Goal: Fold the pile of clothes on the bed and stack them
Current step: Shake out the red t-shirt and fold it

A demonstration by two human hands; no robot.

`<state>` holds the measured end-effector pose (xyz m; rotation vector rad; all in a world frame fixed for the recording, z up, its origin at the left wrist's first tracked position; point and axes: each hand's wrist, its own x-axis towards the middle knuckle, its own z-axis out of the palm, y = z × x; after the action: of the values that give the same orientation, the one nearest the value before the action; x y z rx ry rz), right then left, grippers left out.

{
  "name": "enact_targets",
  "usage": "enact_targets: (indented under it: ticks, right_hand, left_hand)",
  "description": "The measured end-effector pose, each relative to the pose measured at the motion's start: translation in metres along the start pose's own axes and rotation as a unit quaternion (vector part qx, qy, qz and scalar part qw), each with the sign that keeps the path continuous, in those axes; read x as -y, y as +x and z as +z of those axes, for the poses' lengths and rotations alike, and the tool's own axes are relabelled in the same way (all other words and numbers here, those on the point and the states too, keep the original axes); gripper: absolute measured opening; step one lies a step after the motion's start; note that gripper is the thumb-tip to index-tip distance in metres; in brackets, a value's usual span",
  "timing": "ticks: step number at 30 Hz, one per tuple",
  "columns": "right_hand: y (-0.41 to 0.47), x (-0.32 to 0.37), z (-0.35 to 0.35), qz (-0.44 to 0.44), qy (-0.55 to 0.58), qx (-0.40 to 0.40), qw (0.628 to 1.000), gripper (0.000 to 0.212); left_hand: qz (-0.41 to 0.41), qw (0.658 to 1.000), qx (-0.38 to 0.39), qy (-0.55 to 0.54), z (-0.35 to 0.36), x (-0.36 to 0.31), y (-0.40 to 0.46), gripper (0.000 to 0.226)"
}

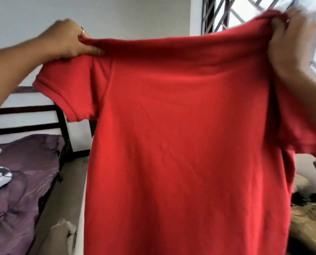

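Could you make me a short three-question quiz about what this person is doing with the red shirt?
1. True or false: the red shirt lies flat on the bed.
2. Which hands grip the shirt? A) left hand only B) right hand only C) both
3. Fill in: the bed with the purple sheet lies on the person's ____ side.

Key: 1 false, it hangs in the air, held at the shoulders; 2 C; 3 left.

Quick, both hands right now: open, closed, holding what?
Left hand: pinches the red shirt at one shoulder.
Right hand: grips the shirt's other shoulder.
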<state>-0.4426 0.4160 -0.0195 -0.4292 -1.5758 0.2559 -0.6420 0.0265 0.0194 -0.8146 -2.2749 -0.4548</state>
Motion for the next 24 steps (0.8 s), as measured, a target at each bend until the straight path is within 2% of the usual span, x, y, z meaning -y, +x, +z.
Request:
enact_targets:
  ticks: [3, 7, 10, 12, 14, 17, 19, 21, 24]
  right_hand:
    - [-0.042, -0.041, 0.057, 0.038, -0.005, 0.099, 0.994, 0.036]
    - [-0.111, -0.114, 0.161, 0.107, -0.042, 0.23, 0.966, 0.024]
    - [-0.166, -0.163, 0.242, 0.169, -0.059, 0.304, 0.936, 0.016]
    - [-0.209, -0.19, 0.294, 0.221, -0.072, 0.356, 0.905, 0.025]
    - [-0.266, -0.206, 0.33, 0.241, -0.103, 0.45, 0.854, 0.042]
    - [-0.358, -0.216, 0.338, 0.205, -0.123, 0.536, 0.809, 0.047]
    - [-0.416, -0.22, 0.323, 0.136, -0.162, 0.553, 0.806, 0.045]
    - [-0.457, -0.221, 0.298, 0.07, -0.185, 0.537, 0.82, 0.043]
    - [-0.485, -0.217, 0.255, 0.055, -0.186, 0.518, 0.833, 0.047]
  left_hand:
    - [-0.005, 0.996, 0.085, 0.019, 0.079, 0.024, 0.003, 0.049]
    - [-0.014, 0.978, 0.207, 0.039, 0.223, 0.067, 0.011, 0.045]
    - [-0.055, 0.973, 0.222, 0.024, 0.339, 0.1, 0.016, 0.037]
    - [-0.125, 0.969, 0.211, 0.022, 0.421, 0.11, 0.008, 0.037]
    - [-0.181, 0.95, 0.255, 0.028, 0.494, 0.107, -0.026, 0.059]
    - [-0.172, 0.932, 0.319, 0.001, 0.559, 0.087, -0.098, 0.063]
    - [-0.163, 0.925, 0.344, -0.007, 0.582, 0.079, -0.143, 0.061]
    - [-0.17, 0.923, 0.345, -0.003, 0.587, 0.071, -0.178, 0.059]
    - [-0.168, 0.927, 0.335, 0.017, 0.573, 0.064, -0.223, 0.058]
